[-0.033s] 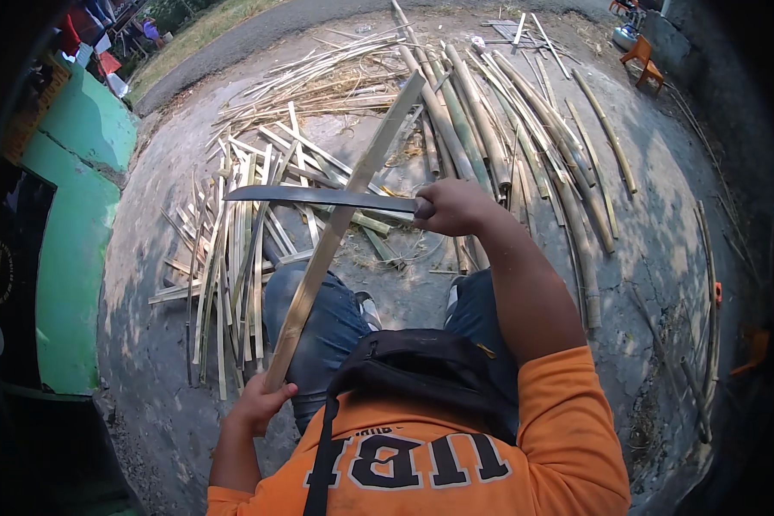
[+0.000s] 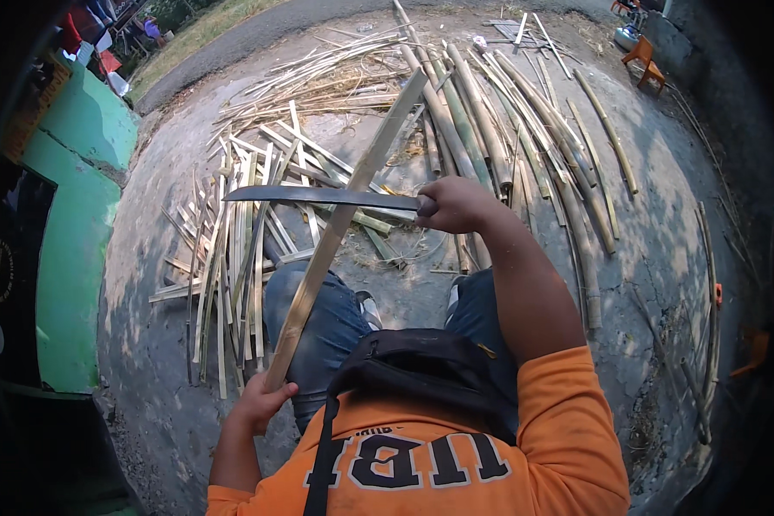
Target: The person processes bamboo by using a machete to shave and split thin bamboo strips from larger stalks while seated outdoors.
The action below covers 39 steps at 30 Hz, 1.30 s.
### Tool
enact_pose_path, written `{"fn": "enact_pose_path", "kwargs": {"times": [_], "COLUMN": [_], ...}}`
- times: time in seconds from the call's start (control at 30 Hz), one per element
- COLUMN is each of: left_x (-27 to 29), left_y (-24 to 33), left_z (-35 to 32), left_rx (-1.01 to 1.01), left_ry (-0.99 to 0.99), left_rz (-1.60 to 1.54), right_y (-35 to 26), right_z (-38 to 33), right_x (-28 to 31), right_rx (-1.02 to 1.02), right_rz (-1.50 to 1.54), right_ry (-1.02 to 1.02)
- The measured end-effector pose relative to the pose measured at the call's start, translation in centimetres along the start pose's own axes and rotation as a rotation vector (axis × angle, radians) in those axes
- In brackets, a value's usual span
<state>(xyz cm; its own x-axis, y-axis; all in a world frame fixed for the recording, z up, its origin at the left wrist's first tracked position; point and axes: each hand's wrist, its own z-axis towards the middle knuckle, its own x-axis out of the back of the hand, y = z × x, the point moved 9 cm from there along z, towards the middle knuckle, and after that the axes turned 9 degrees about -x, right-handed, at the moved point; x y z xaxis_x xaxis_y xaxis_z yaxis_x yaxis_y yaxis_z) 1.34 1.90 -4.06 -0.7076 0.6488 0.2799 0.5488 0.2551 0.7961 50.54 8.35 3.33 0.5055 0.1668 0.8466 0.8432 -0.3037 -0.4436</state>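
Note:
My left hand point(image 2: 258, 406) is closed round the lower end of a long, flat bamboo slat point(image 2: 316, 268), which slants up and away to the right past my left knee. In my right hand point(image 2: 458, 205) is the handle of a machete point(image 2: 310, 196). Its long grey blade points left and crosses the slat's upper half, overlapping it in view. The palm side of my right grip is hidden, and so is most of the machete's handle.
Split bamboo strips point(image 2: 254, 249) lie heaped at the left, and thinner ones point(image 2: 310, 82) at the back. Whole bamboo poles point(image 2: 464, 120) stretch across the ground ahead and right. A green wall point(image 2: 73, 224) borders the left; an orange chair point(image 2: 643, 62) is at the far right.

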Motion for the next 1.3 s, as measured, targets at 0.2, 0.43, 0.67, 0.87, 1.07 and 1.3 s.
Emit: {"fn": "enact_pose_path", "kwargs": {"times": [0.2,0.43,0.67,0.87,1.07,1.3], "left_x": [0.2,-0.3,0.0,-0.2,-0.2,-0.2], "left_y": [0.3,-0.6,0.2,0.5,-0.1,0.3], "left_z": [0.4,0.5,0.8,0.5,0.3,0.5], "left_rx": [-0.017,0.042,-0.124,-0.007,-0.037,-0.057], "left_ry": [0.000,-0.023,0.014,-0.006,0.000,0.007], "left_rz": [0.090,0.032,0.105,0.085,0.059,0.070], "right_y": [9.6,3.8,6.9,9.0,0.8,7.8], "right_z": [3.8,1.4,1.7,1.6,0.1,3.2], "right_x": [0.4,1.0,1.7,2.3,0.6,1.4], "right_rx": [-0.213,-0.065,-0.151,-0.221,0.000,-0.165], "right_rz": [0.500,0.250,0.252,0.402,0.055,0.321], "right_ry": [0.068,0.065,0.045,0.161,0.127,0.163]}}
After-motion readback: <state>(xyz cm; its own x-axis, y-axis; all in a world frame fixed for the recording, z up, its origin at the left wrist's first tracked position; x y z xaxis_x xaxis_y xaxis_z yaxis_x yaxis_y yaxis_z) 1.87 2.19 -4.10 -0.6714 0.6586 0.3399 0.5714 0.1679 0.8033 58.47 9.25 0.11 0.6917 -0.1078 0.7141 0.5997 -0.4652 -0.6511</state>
